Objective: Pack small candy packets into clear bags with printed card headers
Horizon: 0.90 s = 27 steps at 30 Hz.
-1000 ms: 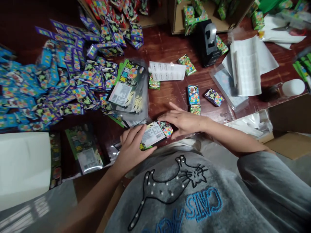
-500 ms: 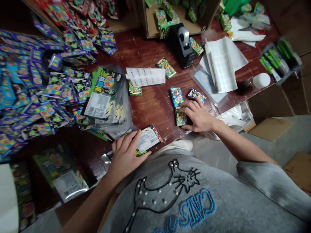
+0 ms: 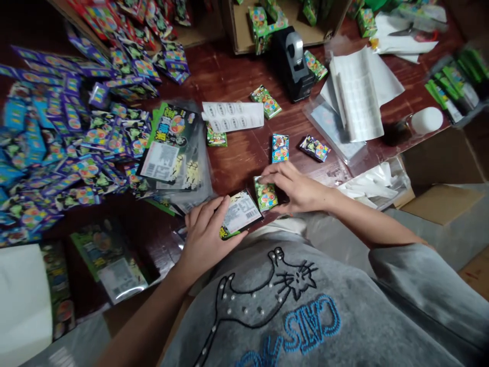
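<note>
My left hand holds a black printed pouch with a white barcode label at the near edge of the wooden table. My right hand grips a small green box right beside the pouch's open end. A blue small box and a dark purple small box lie just beyond my right hand. A stack of empty printed pouches lies to the left of the held pouch.
A large heap of small blue and purple boxes covers the left. A sticker sheet, a black tape dispenser, white label sheets, a cardboard box of green boxes and filled pouches surround the work spot.
My right hand left the pouch, reached out to the small green box, took it and brought it back beside the pouch. My left hand kept hold of the pouch.
</note>
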Each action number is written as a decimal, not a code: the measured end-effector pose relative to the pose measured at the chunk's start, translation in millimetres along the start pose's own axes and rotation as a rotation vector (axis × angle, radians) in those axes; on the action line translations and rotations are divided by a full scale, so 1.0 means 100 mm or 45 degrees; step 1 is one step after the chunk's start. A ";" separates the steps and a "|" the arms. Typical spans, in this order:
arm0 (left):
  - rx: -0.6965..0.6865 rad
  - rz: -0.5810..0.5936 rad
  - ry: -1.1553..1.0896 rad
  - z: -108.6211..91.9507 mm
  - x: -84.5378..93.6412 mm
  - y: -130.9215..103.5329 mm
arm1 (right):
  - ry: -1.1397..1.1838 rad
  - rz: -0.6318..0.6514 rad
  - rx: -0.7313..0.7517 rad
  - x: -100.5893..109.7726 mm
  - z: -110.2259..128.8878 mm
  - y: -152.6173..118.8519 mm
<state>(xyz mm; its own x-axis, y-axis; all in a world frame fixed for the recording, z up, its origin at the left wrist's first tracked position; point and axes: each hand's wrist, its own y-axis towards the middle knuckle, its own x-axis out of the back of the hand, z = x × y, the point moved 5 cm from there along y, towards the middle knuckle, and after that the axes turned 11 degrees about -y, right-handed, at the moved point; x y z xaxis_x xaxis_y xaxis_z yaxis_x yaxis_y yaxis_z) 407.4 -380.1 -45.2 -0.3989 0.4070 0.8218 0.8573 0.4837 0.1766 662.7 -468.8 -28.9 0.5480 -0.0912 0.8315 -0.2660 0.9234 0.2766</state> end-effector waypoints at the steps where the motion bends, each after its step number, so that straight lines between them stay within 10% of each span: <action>1: -0.017 -0.028 0.006 -0.02 0.02 0.01 | 0.038 0.030 0.035 -0.03 0.03 0.03; 9: -0.136 0.061 -0.120 0.03 0.07 0.09 | 0.160 0.287 0.276 -0.03 0.01 0.28; 14: 0.085 -0.073 -0.051 0.06 0.06 0.17 | 0.112 0.285 0.308 -0.05 -0.08 0.54; 20: 0.386 -0.450 -0.323 0.00 0.02 0.47 | 0.394 -0.133 -0.124 -0.03 -0.27 0.66; 27: 0.511 -0.483 -1.234 0.32 -0.24 0.67 | 0.609 -0.133 -0.477 -0.24 -0.46 0.68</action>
<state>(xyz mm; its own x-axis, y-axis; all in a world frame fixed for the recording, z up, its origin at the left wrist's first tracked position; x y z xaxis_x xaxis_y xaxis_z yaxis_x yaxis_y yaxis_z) 464.2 -332.9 -70.2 -0.8481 0.5275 -0.0497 0.5284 0.8490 -0.0056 667.7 -387.2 -52.5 0.8744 -0.0912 0.4766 0.0577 0.9948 0.0845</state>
